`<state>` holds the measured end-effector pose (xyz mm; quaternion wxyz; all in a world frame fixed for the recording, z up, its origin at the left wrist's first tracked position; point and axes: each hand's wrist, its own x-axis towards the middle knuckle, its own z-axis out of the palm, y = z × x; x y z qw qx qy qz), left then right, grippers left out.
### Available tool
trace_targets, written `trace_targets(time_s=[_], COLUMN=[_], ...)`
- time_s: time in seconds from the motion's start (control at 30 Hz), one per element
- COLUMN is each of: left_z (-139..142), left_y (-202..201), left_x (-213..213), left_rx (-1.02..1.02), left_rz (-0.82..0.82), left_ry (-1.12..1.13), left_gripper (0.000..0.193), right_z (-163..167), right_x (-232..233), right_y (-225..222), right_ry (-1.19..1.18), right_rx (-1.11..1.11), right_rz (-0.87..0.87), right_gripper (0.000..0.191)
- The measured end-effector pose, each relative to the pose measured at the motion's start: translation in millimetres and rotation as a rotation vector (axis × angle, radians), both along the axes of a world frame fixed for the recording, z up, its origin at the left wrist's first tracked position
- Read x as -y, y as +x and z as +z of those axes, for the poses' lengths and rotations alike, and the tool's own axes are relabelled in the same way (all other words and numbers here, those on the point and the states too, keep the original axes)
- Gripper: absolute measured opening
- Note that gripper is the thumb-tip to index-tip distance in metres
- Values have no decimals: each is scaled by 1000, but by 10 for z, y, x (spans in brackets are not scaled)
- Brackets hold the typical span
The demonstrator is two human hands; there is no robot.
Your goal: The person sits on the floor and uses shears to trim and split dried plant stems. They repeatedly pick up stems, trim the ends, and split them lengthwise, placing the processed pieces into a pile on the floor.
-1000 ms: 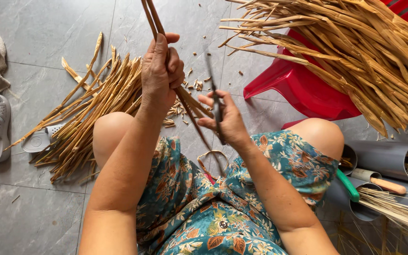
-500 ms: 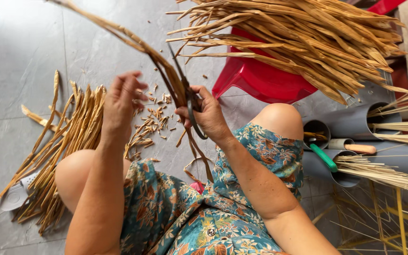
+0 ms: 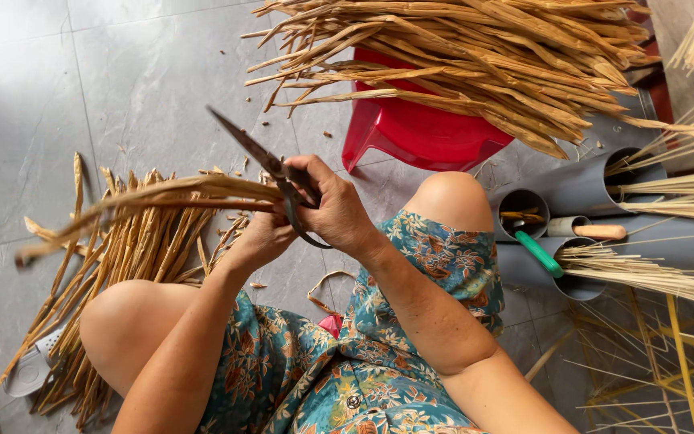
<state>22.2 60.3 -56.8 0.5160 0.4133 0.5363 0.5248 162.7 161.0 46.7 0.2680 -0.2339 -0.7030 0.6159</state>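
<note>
Scissors [image 3: 271, 167] sit in the right hand [image 3: 332, 210], fingers closed through the handles, blades up-left. The left hand [image 3: 263, 237] pinches dry tan strips [image 3: 154, 197] beside the blades; they look light, springy and brittle, best gripped near the cut.

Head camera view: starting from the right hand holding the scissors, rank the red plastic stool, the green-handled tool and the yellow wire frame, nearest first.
From the right hand:
1. Red plastic stool, just beyond the hand, under the heap of dried stalks.
2. Green-handled tool, off to the right, in a grey pipe.
3. Yellow wire frame, far lower right on the floor.
</note>
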Motion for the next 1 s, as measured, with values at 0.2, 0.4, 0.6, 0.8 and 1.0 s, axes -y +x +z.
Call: trace_targets(time_s=[0.2,0.4,0.6,0.8,1.0], left_z=[654,898,835,896,945], left_y=[-204,-238,-289,-458,-710], left_x=[-115,-100,-53,68,160], left_rx=[35,456,604,499,451], left_rz=[252,227,143,329,392], left_ry=[-108,65,167,202,325], left_gripper=[20,18,12,43,57], right_z=[10,-134,-280,91,883], right_x=[-240,-270,-122,-430,-1657], right_y=[163,236,39,-39,33], right_ry=[-61,-58,-375,56,557], right_rx=[-66,-68,-97,20,356], right_rz=[-146,37,154,102,-100], right_gripper=[60,61,48,36,24])
